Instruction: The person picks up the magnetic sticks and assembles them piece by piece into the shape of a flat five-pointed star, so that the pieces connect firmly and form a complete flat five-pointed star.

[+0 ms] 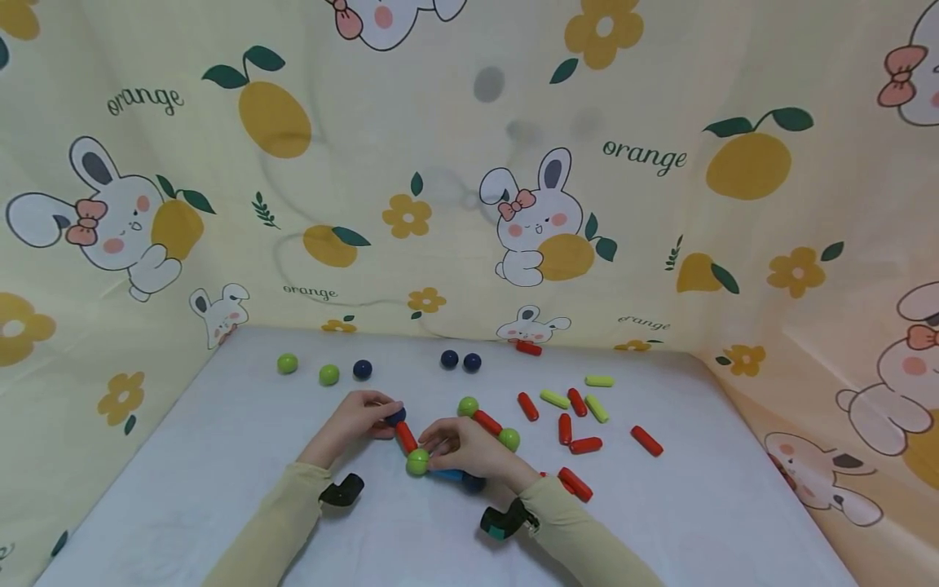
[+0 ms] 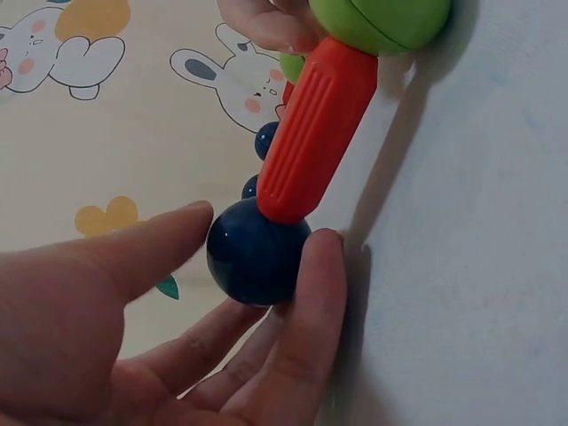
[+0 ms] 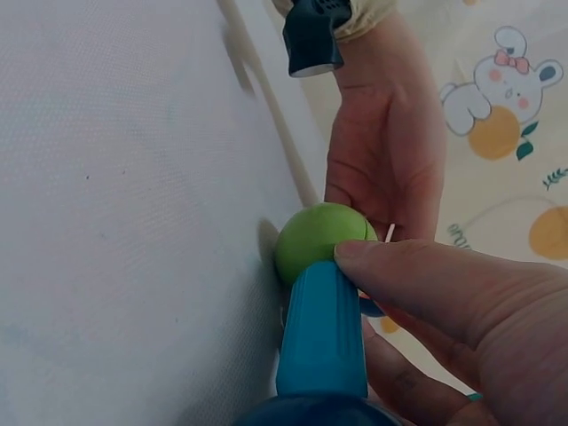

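A joined chain of toy pieces lies on the white table between the hands. My left hand (image 1: 358, 417) holds its dark blue ball (image 2: 253, 253) between thumb and fingers. From that ball a red rod (image 2: 319, 133) runs to a green ball (image 1: 417, 463). A blue rod (image 3: 322, 342) leads on from the green ball to another dark blue ball (image 3: 311, 414), partly cut off in the right wrist view. My right hand (image 1: 469, 450) pinches the green ball near the blue rod's end, thumb on one side and fingers on the other.
Just beyond my right hand lies a red rod (image 1: 487, 421) joined to two green balls. Loose red rods (image 1: 646, 440) and yellow-green rods (image 1: 599, 381) are scattered right. Loose green balls (image 1: 329, 374) and dark blue balls (image 1: 449, 359) sit toward the back. A patterned curtain (image 1: 440, 269) encloses the table.
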{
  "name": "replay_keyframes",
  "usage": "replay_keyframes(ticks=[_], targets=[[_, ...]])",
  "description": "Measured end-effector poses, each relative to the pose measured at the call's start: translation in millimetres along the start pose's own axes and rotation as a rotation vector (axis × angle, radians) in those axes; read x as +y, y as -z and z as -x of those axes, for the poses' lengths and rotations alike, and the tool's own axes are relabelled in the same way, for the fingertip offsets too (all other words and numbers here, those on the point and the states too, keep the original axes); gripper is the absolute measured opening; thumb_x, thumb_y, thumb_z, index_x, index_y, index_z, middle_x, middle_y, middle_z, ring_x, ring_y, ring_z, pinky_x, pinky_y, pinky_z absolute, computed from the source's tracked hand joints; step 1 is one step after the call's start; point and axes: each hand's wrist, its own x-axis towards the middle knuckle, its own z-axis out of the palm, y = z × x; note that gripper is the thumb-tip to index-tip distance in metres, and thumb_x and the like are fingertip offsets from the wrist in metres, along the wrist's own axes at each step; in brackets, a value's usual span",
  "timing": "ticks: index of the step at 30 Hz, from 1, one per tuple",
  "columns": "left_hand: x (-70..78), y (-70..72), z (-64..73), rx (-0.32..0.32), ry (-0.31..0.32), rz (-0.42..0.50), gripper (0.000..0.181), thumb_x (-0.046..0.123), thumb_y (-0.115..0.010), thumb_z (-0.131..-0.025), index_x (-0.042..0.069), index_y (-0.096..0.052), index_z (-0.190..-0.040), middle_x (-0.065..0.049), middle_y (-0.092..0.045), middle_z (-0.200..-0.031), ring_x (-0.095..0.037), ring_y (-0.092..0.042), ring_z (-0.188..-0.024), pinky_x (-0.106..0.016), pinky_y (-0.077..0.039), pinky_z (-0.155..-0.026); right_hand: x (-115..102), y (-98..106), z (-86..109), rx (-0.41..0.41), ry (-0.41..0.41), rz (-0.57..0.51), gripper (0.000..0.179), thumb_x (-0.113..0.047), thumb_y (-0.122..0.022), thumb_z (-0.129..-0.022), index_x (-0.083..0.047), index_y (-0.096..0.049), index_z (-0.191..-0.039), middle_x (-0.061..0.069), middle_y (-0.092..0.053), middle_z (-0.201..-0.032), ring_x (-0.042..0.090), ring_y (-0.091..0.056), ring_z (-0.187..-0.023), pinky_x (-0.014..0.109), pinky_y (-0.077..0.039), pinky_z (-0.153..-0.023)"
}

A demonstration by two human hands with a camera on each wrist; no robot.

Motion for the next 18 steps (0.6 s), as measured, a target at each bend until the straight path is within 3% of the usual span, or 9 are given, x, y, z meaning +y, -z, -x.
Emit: replay_keyframes(ticks=[7, 11, 18], targets=[[1.7, -4.9, 4.6, 0.041, -0.020, 0.001, 0.040, 0.014, -0.074, -0.084, -0.004, -0.055, -0.114, -0.018, -0.064, -0.102, -0.019, -0.067, -0.072, -0.031, -0.057, -0.066, -7, 9, 0.0, 0.009, 0.002, 0.006, 0.028, -0.014, -0.067, -0.090, -0.010, -0.063, -0.118, -0.002, -0.067, -0.104, 0.017, -0.063, -0.091, 0.028, -0.051, -0.081], [0.6, -7.7, 5.0, 0.053, -0.029, 0.015, 0.037, 0.012, -0.073, -0.085, -0.002, -0.053, -0.112, -0.021, -0.062, -0.105, -0.019, -0.066, -0.072, -0.031, -0.057, -0.066, -15, 28, 2.8, 0.077, -0.011, -0.012, 0.030, -0.018, -0.062, -0.094, -0.005, -0.061, -0.121, 0.005, -0.066, -0.107, 0.020, -0.062, -0.093, 0.032, -0.050, -0.082], [-2.8, -11.1, 6.0, 0.078, -0.071, 0.013, 0.032, 0.013, -0.073, -0.085, -0.001, -0.057, -0.108, -0.017, -0.062, -0.099, -0.018, -0.065, -0.073, -0.030, -0.057, -0.067, -12, 68, 16.5, 0.197, -0.057, 0.007, 0.030, -0.020, -0.061, -0.095, -0.007, -0.061, -0.122, 0.006, -0.065, -0.110, 0.020, -0.061, -0.099, 0.035, -0.050, -0.088]])
